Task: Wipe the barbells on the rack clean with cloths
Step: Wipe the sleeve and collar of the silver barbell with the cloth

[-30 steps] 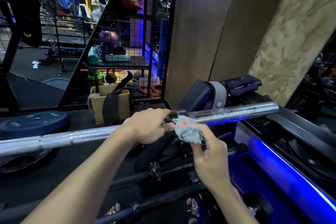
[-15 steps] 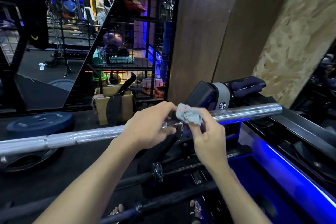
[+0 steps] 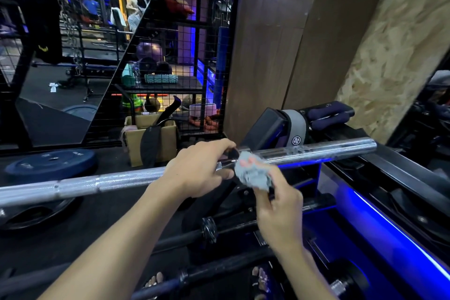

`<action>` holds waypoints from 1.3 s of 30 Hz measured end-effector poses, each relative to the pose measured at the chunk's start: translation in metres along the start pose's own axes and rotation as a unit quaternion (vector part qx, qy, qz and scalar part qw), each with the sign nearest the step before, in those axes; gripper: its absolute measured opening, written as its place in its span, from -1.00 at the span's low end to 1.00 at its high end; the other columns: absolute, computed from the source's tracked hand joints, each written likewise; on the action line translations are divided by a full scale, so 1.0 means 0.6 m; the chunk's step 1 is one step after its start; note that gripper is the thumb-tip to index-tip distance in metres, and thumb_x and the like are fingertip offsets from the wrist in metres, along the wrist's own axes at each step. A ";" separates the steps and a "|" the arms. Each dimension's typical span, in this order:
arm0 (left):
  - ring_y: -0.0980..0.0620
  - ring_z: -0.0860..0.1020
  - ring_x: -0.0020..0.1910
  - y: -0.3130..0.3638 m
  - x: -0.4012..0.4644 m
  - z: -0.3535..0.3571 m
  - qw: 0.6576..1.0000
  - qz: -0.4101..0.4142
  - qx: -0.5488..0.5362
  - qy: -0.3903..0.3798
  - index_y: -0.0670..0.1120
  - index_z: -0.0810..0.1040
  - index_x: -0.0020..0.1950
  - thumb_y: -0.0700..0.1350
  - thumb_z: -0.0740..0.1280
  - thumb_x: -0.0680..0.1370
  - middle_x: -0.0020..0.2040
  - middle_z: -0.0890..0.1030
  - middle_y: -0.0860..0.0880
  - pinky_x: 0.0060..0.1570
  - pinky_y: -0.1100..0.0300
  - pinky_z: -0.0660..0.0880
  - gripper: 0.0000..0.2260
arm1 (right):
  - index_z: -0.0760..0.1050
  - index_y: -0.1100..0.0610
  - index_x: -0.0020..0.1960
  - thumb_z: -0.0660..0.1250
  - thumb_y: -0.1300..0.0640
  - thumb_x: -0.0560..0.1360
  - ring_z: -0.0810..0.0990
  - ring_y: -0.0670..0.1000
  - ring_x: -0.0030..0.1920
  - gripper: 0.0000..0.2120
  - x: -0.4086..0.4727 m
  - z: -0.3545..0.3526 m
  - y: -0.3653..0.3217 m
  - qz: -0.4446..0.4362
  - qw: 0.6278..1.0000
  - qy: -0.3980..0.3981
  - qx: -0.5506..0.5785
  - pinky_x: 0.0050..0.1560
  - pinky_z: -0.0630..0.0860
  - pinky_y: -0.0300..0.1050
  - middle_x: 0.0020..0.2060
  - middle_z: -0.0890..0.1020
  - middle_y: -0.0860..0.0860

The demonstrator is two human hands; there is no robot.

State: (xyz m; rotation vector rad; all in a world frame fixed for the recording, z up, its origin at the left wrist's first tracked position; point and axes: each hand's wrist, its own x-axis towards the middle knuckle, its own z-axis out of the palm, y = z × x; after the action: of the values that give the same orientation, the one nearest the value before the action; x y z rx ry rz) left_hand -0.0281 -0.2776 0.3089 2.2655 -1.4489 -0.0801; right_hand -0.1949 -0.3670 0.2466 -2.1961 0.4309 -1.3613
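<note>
The silver barbell (image 3: 97, 184) runs nearly level across the view, its sleeve end pointing right and slightly up, over the rack (image 3: 401, 178). The left hand (image 3: 197, 170) wraps its grip around the shaft just left of the collar, palm down. The right hand (image 3: 280, 207), fingers curled upward, pinches a crumpled grey cloth (image 3: 253, 173) against the bar just beside the left hand.

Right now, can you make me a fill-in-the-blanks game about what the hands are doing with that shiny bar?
1. The left hand grips the silver ____.
2. The right hand holds a crumpled grey ____ against the bar.
3. On the floor at the left lies a round blue weight ____.
4. Behind the bar, a cardboard ____ stands by the wire mesh.

Missing words: barbell; cloth; plate; box.
</note>
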 end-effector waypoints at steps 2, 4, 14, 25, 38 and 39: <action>-0.03 0.54 0.25 -0.001 0.001 0.000 1.000 -0.008 0.001 -0.003 0.32 0.31 0.42 0.14 0.42 0.56 0.30 0.57 0.20 0.05 0.07 0.40 -0.52 | 0.56 -0.09 0.16 0.34 0.28 0.53 0.63 -0.35 -0.05 -0.67 -0.026 -0.012 -0.005 0.004 1.000 -0.018 0.015 -0.10 0.48 -0.45 0.04 0.66 -0.38; -0.05 0.55 0.25 0.000 0.001 -0.003 1.000 -0.010 -0.001 -0.008 0.32 0.32 0.43 0.15 0.42 0.56 0.27 0.58 0.18 0.07 0.06 0.41 -0.52 | 0.57 -0.09 0.07 0.34 0.28 0.58 0.60 -0.38 -0.12 -0.74 -0.008 -0.023 -0.013 0.003 0.999 -0.019 0.036 -0.13 0.45 -0.45 -0.05 0.65 -0.40; 0.01 0.53 0.29 0.005 -0.002 -0.006 1.000 -0.004 -0.007 0.003 0.22 0.34 0.50 0.13 0.42 0.56 0.26 0.61 0.17 0.02 0.14 0.33 -0.47 | 0.47 0.00 0.03 0.33 0.21 0.62 0.58 -0.14 -0.14 -0.88 0.157 -0.009 -0.011 0.083 0.991 -0.098 0.047 -0.07 0.50 -0.14 -0.13 0.63 -0.14; -0.05 0.54 0.15 0.009 -0.003 -0.008 1.000 -0.008 -0.012 0.011 0.21 0.46 0.26 0.12 0.44 0.52 0.07 0.60 0.15 -0.09 0.07 0.36 -0.65 | 0.46 -0.02 0.13 0.31 0.24 0.64 0.50 -0.16 -0.39 -0.83 0.094 0.010 -0.005 -0.006 0.997 -0.074 -0.012 -0.34 0.30 -0.38 -0.36 0.54 -0.21; 0.00 0.52 0.25 0.005 -0.002 -0.006 1.000 -0.011 -0.012 0.011 0.22 0.36 0.48 0.15 0.43 0.55 -0.04 0.54 0.18 0.01 0.13 0.32 -0.48 | 0.56 0.01 0.00 0.38 0.17 0.59 0.58 -0.16 -0.20 -0.93 0.179 -0.042 0.011 0.115 0.991 0.029 0.067 -0.18 0.48 -0.23 -0.18 0.65 -0.11; 0.01 0.52 0.26 0.006 -0.002 -0.006 1.000 -0.010 -0.011 0.011 0.22 0.36 0.48 0.15 0.43 0.55 -0.02 0.55 0.19 0.01 0.14 0.31 -0.48 | 0.57 0.00 0.01 0.39 0.17 0.58 0.58 -0.15 -0.17 -0.92 0.182 -0.032 0.008 0.089 0.996 0.013 0.029 -0.15 0.48 -0.22 -0.16 0.66 -0.12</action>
State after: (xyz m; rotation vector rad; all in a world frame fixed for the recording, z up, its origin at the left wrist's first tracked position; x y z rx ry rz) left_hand -0.0307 -0.2764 0.3132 2.2572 -1.4070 -0.0768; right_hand -0.1635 -0.4322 0.3306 -2.0427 0.5757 -1.2905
